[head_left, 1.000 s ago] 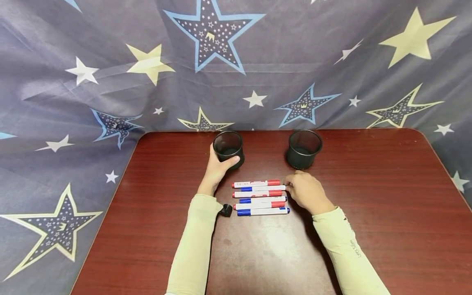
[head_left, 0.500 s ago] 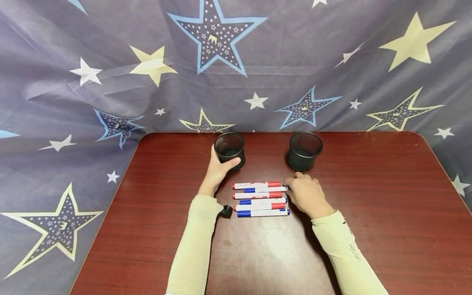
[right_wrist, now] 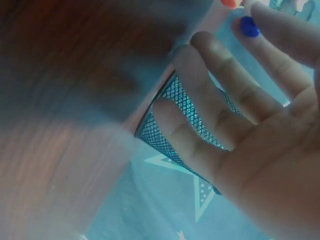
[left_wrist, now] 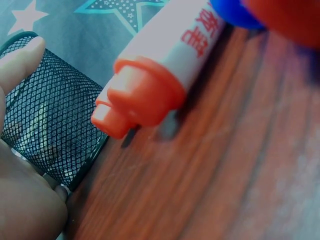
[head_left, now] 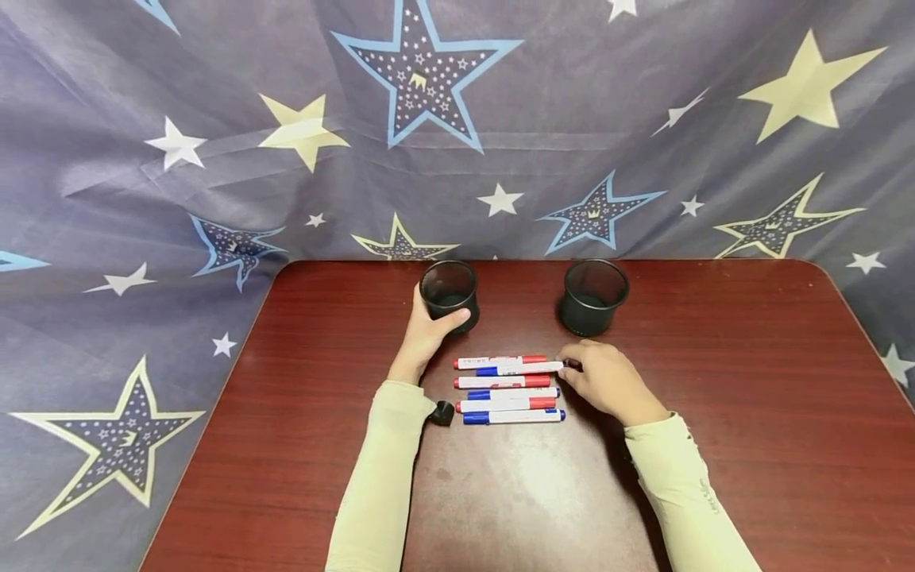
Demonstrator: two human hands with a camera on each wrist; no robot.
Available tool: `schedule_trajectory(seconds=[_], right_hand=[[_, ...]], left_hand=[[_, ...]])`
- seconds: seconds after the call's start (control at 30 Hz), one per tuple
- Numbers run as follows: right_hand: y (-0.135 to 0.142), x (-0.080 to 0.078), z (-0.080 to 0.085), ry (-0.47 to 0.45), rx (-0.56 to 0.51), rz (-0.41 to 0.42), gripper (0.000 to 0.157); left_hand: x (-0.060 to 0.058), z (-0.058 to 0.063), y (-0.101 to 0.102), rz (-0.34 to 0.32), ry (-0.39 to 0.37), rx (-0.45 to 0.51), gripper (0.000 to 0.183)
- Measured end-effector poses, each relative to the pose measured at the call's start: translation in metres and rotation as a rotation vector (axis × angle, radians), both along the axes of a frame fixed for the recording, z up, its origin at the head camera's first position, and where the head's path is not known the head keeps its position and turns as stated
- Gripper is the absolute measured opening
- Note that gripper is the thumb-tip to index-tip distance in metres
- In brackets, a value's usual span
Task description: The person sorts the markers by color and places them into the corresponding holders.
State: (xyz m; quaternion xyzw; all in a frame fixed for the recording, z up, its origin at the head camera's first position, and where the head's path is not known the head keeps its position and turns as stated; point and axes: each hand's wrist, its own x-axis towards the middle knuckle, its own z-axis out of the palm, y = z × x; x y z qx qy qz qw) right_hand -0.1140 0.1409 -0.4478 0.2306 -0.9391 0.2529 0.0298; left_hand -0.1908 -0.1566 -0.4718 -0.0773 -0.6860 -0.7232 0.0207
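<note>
My left hand (head_left: pixel 423 334) grips a black mesh pen cup (head_left: pixel 457 312) from its left side, thumb across the front. The left wrist view shows that cup's mesh wall (left_wrist: pixel 60 105) against the palm. My right hand (head_left: pixel 609 383) pinches the right end of a white-bodied blue marker (head_left: pixel 525 368), second from the back in a row of markers. In the right wrist view its blue end (right_wrist: pixel 249 26) lies between thumb and forefinger, while the other fingers are spread loosely. Red markers (head_left: pixel 500 382) and blue markers (head_left: pixel 522 416) alternate in the row, lying flat.
A second black mesh pen cup (head_left: pixel 589 310) stands upright at the back right, just beyond my right hand. A small black object (head_left: pixel 442 413) sits at my left cuff. The brown table (head_left: pixel 743 381) ends at a star-patterned cloth (head_left: pixel 557 103).
The blue marker in my right hand has slid slightly right out of line with the row. My right hand has shifted a little right with it. My left hand still holds the cup.
</note>
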Motion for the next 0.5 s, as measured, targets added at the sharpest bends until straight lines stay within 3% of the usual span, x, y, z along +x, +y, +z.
schedule_trajectory(seconds=[0.37, 0.43, 0.5], right_hand=[[-0.0017, -0.002, 0.0016, -0.138, -0.193, -0.02, 0.014], [-0.0021, -0.0025, 0.0032, -0.158, -0.23, -0.018, 0.014], [-0.003, -0.0023, 0.0054, -0.178, -0.267, -0.02, 0.014]], left_hand=[[0.0017, 0.0003, -0.0011, 0.002, -0.032, -0.038, 0.09], [-0.0026, -0.0079, -0.0023, 0.012, -0.024, -0.039, 0.09], [-0.0037, -0.0087, -0.0027, 0.013, -0.022, -0.032, 0.089]])
